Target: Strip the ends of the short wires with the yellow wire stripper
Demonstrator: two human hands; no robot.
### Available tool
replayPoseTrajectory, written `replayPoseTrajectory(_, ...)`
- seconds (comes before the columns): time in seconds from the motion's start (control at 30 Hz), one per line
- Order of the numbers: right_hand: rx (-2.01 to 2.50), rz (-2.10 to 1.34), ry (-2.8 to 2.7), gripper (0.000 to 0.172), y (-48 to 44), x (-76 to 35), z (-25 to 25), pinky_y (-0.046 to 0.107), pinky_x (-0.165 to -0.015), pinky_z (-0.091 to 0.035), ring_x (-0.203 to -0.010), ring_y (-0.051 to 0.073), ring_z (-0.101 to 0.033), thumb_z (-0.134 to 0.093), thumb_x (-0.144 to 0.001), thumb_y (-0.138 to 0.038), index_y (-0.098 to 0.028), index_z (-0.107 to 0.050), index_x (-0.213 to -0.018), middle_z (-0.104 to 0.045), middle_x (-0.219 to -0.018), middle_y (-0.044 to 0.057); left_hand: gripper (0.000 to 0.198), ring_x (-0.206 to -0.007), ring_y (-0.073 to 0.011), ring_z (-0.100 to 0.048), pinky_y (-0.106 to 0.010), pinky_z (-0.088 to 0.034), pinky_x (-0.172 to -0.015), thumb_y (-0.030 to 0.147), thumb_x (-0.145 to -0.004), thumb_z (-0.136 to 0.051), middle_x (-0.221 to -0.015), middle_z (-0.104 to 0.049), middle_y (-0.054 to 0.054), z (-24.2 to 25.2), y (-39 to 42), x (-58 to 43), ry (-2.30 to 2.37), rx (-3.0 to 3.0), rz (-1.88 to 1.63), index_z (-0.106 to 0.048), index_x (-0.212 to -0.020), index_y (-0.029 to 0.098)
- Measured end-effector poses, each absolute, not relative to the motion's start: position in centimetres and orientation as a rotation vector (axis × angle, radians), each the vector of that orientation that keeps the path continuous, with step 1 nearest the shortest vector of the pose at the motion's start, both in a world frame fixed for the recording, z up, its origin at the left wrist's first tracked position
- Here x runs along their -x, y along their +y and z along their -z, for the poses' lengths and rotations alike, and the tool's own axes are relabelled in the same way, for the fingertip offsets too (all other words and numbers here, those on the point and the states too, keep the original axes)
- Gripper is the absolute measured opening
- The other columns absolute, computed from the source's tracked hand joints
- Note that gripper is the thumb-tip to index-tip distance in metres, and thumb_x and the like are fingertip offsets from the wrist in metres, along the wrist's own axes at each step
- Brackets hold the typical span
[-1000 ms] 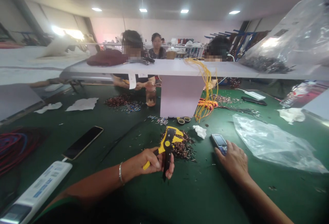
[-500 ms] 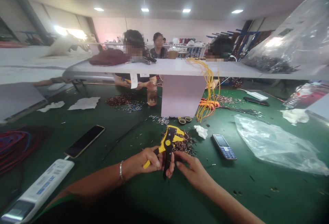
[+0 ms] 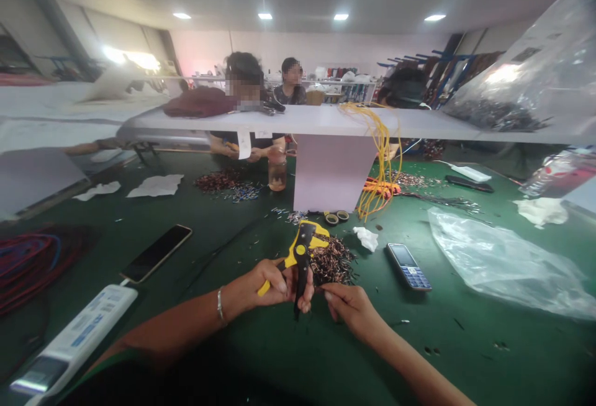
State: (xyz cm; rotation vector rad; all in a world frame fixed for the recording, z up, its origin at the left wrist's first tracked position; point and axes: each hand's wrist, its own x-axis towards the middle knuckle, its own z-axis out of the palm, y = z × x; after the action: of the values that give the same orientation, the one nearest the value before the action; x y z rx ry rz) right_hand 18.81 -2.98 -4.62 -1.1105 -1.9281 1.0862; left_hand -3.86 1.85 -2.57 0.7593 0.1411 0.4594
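My left hand [image 3: 274,285] is closed around the handles of a yellow and black wire stripper [image 3: 301,251], its jaws pointing up and away from me. My right hand [image 3: 349,306] is just to the right, thumb and forefinger pinched beside the left fingertips. Whatever lies in that pinch is too small to make out. Behind the tool and both hands spreads a pile of short, dark and coppery wire pieces [image 3: 333,261] on the green tabletop [image 3: 261,350].
A keypad phone [image 3: 408,266] and a plastic bag [image 3: 503,263] lie right. Left are a smartphone [image 3: 157,254], a white power bank [image 3: 79,338] and coiled red cable [image 3: 32,263]. Ahead stands a white shelf [image 3: 333,170] with yellow wires [image 3: 379,164] hanging down. People sit beyond.
The wire stripper in my left hand has shifted slightly up and left, uncovering more of the wire pile. My right hand has moved a little right, away from the left fingers.
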Motion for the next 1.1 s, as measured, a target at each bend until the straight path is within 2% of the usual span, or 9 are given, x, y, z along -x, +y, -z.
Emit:
replayPoseTrajectory(0.13,1.174,-1.034,-1.832,0.039,-2.6,-19.1,4.8,0.027,-0.056,-0.045,-0.050,0.015,-0.053,-0.046,-0.093,-0.041,-0.015,-0.075,-0.096,-0.057,-0.050,-0.002,0.051,-0.072,-0.0239,-0.063,-0.042,-0.045,-0.076,0.012,-0.048,-0.054,-0.089,-0.071,-0.016,2.5,2.3,4.1,0.182,-0.802,-0.491,-0.065,-0.097,0.007)
replayPoseTrajectory(0.23,1.212,-0.924,-1.751,0.035,-2.5,-19.6,4.3,0.027,-0.059,-0.047,-0.053,0.015,-0.057,-0.047,-0.092,-0.037,-0.015,-0.073,-0.097,-0.060,-0.053,-0.001,0.047,-0.071,-0.0240,-0.063,-0.042,-0.046,-0.075,0.012,-0.048,-0.056,-0.086,-0.070,-0.015,2.4,2.4,4.1,0.224,-0.821,-0.506,-0.064,-0.094,0.008)
replayPoseTrajectory(0.4,1.226,-0.761,-1.674,0.027,-2.5,-20.1,3.5,0.027,-0.064,-0.050,-0.059,0.016,-0.062,-0.048,-0.092,-0.035,-0.019,-0.069,-0.097,-0.065,-0.058,-0.001,0.054,-0.073,-0.0233,-0.062,-0.042,-0.048,-0.076,0.010,-0.050,-0.057,-0.084,-0.067,-0.012,2.2,2.1,3.6,0.294,-0.842,-0.516,-0.063,-0.104,0.007)
replayPoseTrajectory(0.57,1.234,-0.691,-1.726,0.024,-2.7,-20.4,2.8,0.028,-0.067,-0.052,-0.063,0.017,-0.064,-0.047,-0.094,-0.034,-0.020,-0.066,-0.098,-0.068,-0.064,0.000,0.054,-0.082,-0.0251,-0.063,-0.051,-0.048,-0.087,0.012,-0.057,-0.060,-0.085,-0.063,-0.008,2.5,2.4,3.7,0.299,-0.831,-0.489,-0.059,-0.111,0.010)
replayPoseTrajectory(0.67,1.246,-0.685,-1.718,0.024,-2.8,-20.5,2.6,0.029,-0.071,-0.053,-0.067,0.018,-0.066,-0.047,-0.094,-0.034,-0.021,-0.067,-0.097,-0.072,-0.071,0.002,0.056,-0.082,-0.0256,-0.063,-0.053,-0.048,-0.086,0.012,-0.059,-0.061,-0.089,-0.062,-0.008,2.9,2.3,4.2,0.290,-0.836,-0.425,-0.057,-0.115,0.010)
replayPoseTrajectory(0.87,1.264,-0.603,-1.704,0.024,-2.8,-20.7,2.5,0.030,-0.075,-0.055,-0.071,0.018,-0.069,-0.048,-0.093,-0.031,-0.020,-0.069,-0.099,-0.074,-0.075,0.003,0.060,-0.076,-0.0232,-0.059,-0.043,-0.049,-0.075,0.011,-0.055,-0.062,-0.086,-0.062,-0.009,3.0,1.1,5.0,0.357,-0.890,-0.426,-0.058,-0.115,0.008)
replayPoseTrajectory(1.1,1.296,-0.580,-1.737,0.025,-2.8,-20.6,2.9,0.029,-0.073,-0.054,-0.069,0.018,-0.069,-0.047,-0.093,-0.030,-0.020,-0.069,-0.099,-0.073,-0.074,0.003,0.059,-0.072,-0.0223,-0.059,-0.040,-0.048,-0.071,0.011,-0.052,-0.059,-0.083,-0.062,-0.009,3.0,0.6,5.0,0.406,-0.914,-0.484,-0.060,-0.111,0.008)
